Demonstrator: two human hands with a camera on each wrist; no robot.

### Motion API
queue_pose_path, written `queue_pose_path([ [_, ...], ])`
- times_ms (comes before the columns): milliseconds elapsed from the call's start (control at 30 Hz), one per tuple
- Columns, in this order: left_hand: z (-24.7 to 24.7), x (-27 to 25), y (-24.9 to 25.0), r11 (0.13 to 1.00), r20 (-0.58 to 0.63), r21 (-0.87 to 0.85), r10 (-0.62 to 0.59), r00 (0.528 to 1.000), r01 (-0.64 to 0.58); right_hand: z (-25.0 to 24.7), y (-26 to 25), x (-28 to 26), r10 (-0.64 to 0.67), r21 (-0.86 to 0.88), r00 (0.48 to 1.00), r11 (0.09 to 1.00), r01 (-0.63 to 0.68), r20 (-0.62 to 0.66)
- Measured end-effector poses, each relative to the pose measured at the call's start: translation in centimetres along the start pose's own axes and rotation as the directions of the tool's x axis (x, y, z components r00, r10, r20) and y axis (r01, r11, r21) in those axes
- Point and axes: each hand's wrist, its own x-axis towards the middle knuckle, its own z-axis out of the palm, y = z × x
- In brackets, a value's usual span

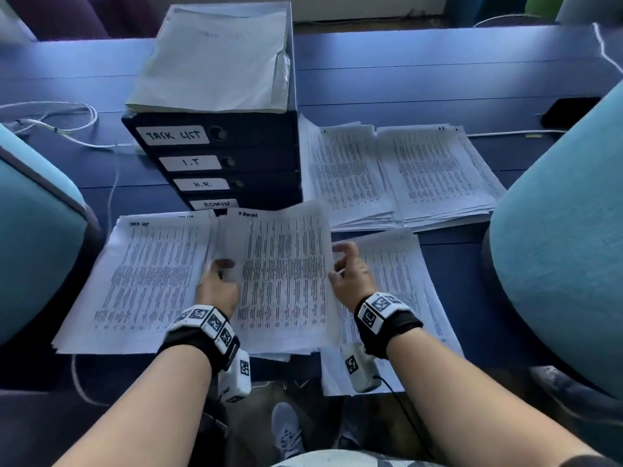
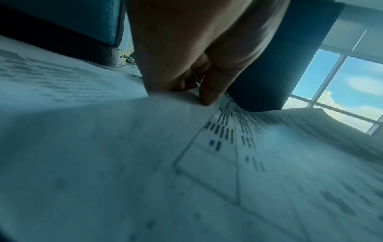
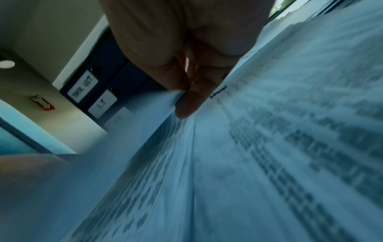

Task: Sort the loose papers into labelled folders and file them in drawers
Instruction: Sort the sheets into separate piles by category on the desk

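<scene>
**While both hands held a sheaf over the desk piles**

Left hand (image 1: 215,286) pinched the left edge of the printed sheaf (image 1: 285,274); right hand (image 1: 350,269) pinched its right edge, fingers curled. Sheaf was raised, bowed, above the near piles on the blue desk (image 1: 438,72), in front of the stacked labelled folders (image 1: 215,163). Two more paper piles (image 1: 397,176) lay right of the folders.

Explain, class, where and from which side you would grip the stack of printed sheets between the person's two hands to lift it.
Grip the middle stack at its two long side edges, coming in from left and right at once, as the left hand and right hand do. The sheets are loose and floppy, already bowing upward, so a one-sided grip would probably let them sag and fan out.
</scene>
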Motion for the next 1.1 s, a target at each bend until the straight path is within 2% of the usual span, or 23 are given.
queue_pose_path([
  [133, -1.1, 0.7, -1.5, 0.996, 0.025, 0.085, 0.019, 1.0, -0.021, 2.7, -0.4, -0.3, -0.047, -0.176, 0.999, 0.983, 0.051, 0.024],
  [367, -1.6, 2.1, -2.9, 0.984, 0.056, 0.15, 0.093, 0.994, -0.101, 4.6, -1.2, -0.7, -0.004, -0.282, 0.995, 0.959, 0.031, 0.095],
  [533, -1.6, 2.7, -3.5, 0.974, 0.067, 0.21, 0.073, 0.995, -0.086, 5.4, -1.1, -0.9, 0.048, -0.35, 0.987, 0.937, 0.009, 0.154],
  [600, -1.5, 2.8, -3.5, 0.967, 0.036, 0.24, 0.082, 0.996, -0.088, 5.6, -1.1, -0.9, 0.04, -0.381, 0.989, 0.924, 0.018, 0.143],
  [700, -1.2, 2.8, -3.1, 0.936, 0.004, 0.326, 0.14, 0.99, -0.133, 5.8, -1.1, -0.6, 0.0, -0.426, 0.999, 0.904, 0.023, 0.054],
  [867, -0.4, 2.6, -1.9, 0.911, 0.113, 0.347, 0.198, 0.974, -0.225, 4.8, -1.1, -0.2, -0.041, -0.39, 0.999, 0.92, 0.029, -0.024],
  [933, 0.3, 2.1, -1.2, 0.908, 0.203, 0.327, 0.204, 0.958, -0.263, 4.1, -0.8, -0.1, -0.046, -0.37, 0.998, 0.929, 0.023, -0.053],
  [1033, 2.0, 0.7, 0.0, 0.907, 0.34, 0.265, 0.229, 0.912, -0.326, 2.8, 0.2, 0.1, -0.033, -0.336, 0.993, 0.942, -0.009, -0.117],
  [1100, 3.6, -0.4, 0.9, 0.883, 0.379, 0.259, 0.281, 0.882, -0.392, 1.5, 1.1, 0.1, -0.005, -0.324, 0.987, 0.945, -0.048, -0.159],
])
